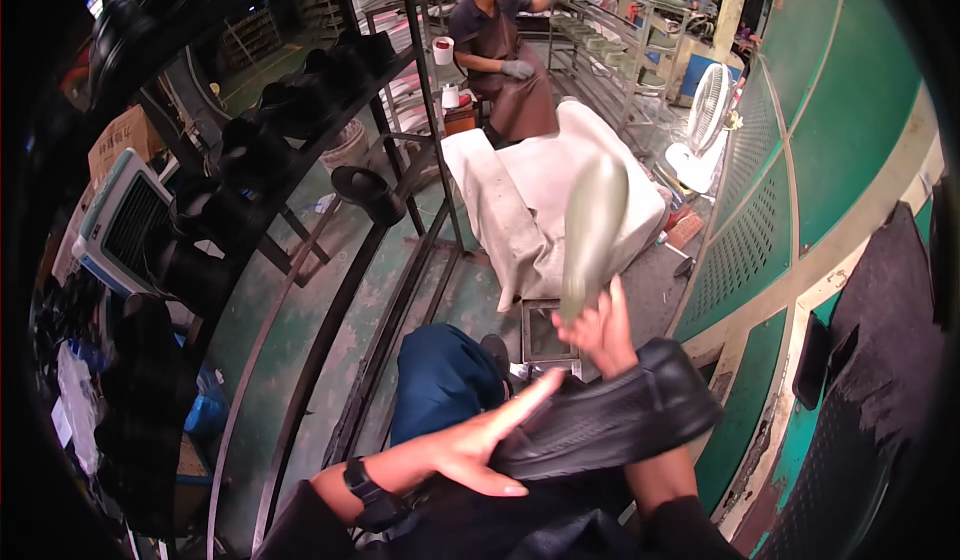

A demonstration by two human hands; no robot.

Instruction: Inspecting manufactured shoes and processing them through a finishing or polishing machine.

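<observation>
A black shoe (610,415), its patterned sole turned up toward me, lies across in front of my body and over my right forearm. My left hand (475,450) is at the shoe's left end, thumb on the near side and fingers on the far side. Beyond the shoe, my right hand (603,330) has its fingers closed on the narrow lower end of a pale green shoe last (594,220). The last is smeared by motion and points up and away, in front of a cloth-covered surface (530,185).
At left, a dark rack (420,100) carries black shoes (368,192). Below the last is a metal frame (550,330). Green machine panels (740,230) run along the right, by a white fan (708,110). A seated person (500,50) reaches toward shelves at the back.
</observation>
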